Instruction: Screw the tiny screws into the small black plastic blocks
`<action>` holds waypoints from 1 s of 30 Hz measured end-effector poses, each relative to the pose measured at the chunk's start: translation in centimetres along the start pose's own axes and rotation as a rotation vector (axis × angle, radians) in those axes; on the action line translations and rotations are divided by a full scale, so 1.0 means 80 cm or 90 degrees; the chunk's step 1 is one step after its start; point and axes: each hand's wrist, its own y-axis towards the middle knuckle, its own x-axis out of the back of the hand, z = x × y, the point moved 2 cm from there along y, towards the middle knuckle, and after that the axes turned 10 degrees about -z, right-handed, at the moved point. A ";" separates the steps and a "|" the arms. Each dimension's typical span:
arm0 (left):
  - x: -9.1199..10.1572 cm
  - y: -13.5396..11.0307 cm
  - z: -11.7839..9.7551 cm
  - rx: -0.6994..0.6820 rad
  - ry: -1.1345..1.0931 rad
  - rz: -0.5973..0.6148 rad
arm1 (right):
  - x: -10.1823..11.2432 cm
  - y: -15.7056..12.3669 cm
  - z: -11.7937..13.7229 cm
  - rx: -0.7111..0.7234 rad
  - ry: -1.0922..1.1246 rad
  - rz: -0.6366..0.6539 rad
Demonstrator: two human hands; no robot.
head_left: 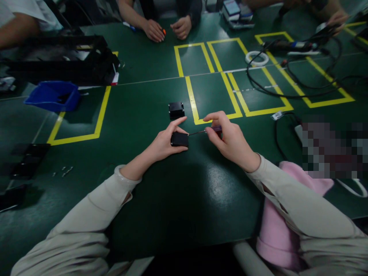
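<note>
Between the thumb and fingers of my left hand (pixel 166 142) is a small black box-like part (pixel 179 140), held down at the table. My right hand (pixel 227 138) grips the dark handle of a thin screwdriver (pixel 214 130). Its metal shaft points left, and the tip meets the right edge of the black part near a corner. A second black part (pixel 176 110) of similar shape, with small shiny spots at its corners, rests just beyond my left fingertips.
Left are a blue bin (pixel 54 96), a long black housing (pixel 63 63) and small metal pieces (pixel 66 171). Cables (pixel 287 94) and a white tape ring (pixel 257 58) lie at right. A pink cloth item (pixel 276 234) is by my right forearm. Another person's hands (pixel 155 30) rest opposite.
</note>
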 end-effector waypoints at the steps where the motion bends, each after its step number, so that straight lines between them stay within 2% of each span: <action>1: 0.000 0.000 0.000 -0.001 0.006 0.001 | 0.000 0.000 0.000 0.000 0.004 -0.001; 7: 0.001 0.001 -0.002 -0.013 0.040 0.018 | 0.000 0.002 -0.003 -0.030 -0.010 0.032; 12: 0.001 0.000 -0.003 -0.011 0.047 0.031 | 0.000 0.001 -0.001 -0.013 -0.007 -0.002; 19: 0.000 0.000 -0.003 -0.032 0.041 0.033 | 0.001 0.001 -0.003 -0.031 -0.013 0.029; 25: 0.001 0.000 -0.002 -0.044 0.053 0.039 | 0.000 0.001 -0.002 0.007 -0.011 -0.001; 30: 0.001 0.000 -0.003 -0.069 0.034 0.045 | 0.000 0.000 -0.003 0.003 -0.013 0.004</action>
